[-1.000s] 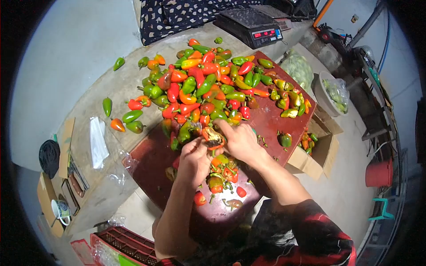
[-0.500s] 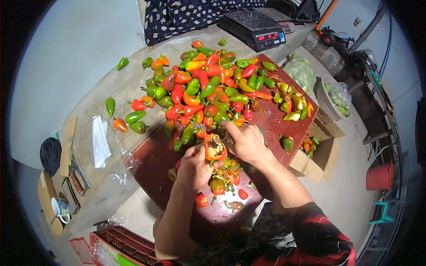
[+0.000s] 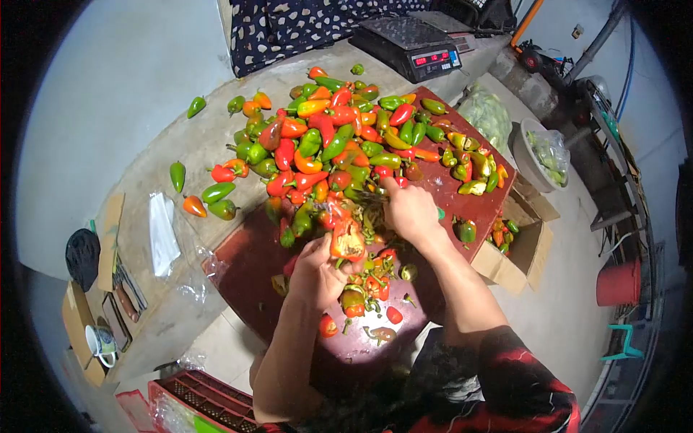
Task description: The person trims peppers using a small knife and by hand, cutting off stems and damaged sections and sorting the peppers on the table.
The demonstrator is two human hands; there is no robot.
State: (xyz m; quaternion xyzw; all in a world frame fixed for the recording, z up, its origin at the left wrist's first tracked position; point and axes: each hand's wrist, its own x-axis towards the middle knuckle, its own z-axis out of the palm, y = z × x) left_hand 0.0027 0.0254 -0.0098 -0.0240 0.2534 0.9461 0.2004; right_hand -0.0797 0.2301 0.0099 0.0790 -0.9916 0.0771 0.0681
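A cut-open red pepper [image 3: 348, 244], its pale inside and seeds facing up, is gripped by my left hand [image 3: 317, 273]. Just to the right and farther away, my right hand [image 3: 415, 213] is closed around what looks like a small knife. Its green handle end [image 3: 440, 213] pokes out past the hand, and the blade is blurred. Beneath the hands, cut pepper pieces and stems [image 3: 375, 287] lie on the dark red table [image 3: 253, 289]. Beyond them spreads a big heap of whole red, green and orange peppers [image 3: 310, 141].
Halved peppers [image 3: 473, 164] lie at the table's right side. Below that edge stands a cardboard box [image 3: 523, 242] with peppers. A digital scale [image 3: 415, 47] sits at the back, a basin [image 3: 538, 155] to the right. A red crate [image 3: 198, 397] is at lower left.
My right hand has moved a little right and away from the pepper, widening the gap between my hands. My left hand keeps the pepper, now tilted slightly differently.
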